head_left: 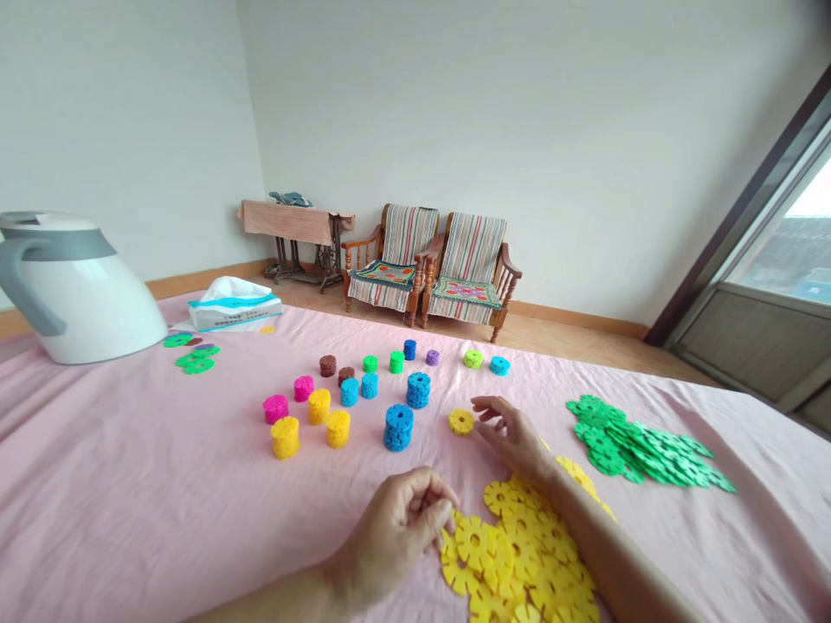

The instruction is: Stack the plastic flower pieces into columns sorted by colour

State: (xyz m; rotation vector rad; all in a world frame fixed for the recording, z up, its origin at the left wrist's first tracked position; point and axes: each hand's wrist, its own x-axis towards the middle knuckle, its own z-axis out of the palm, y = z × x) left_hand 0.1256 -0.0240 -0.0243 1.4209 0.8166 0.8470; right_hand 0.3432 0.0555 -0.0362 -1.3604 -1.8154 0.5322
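My left hand (399, 528) hovers at the left edge of a heap of flat yellow snowflake discs (519, 554), fingers curled in a pinch; whether a disc is between them I cannot make out. My right hand (512, 435) reaches forward over the pink cloth, fingers spread, fingertips just right of a short yellow disc stack (460, 421). Two blue stacks (398, 427) stand left of it. Further left are three yellow stacks (285, 437) and magenta ones (276, 408).
A pile of green discs (642, 450) lies at the right. Small stacks in several colours (396, 362) line the back. A white kettle (71, 290), a tissue pack (234, 305) and loose green discs (195, 359) sit far left. Two wooden chairs (428, 268) stand beyond.
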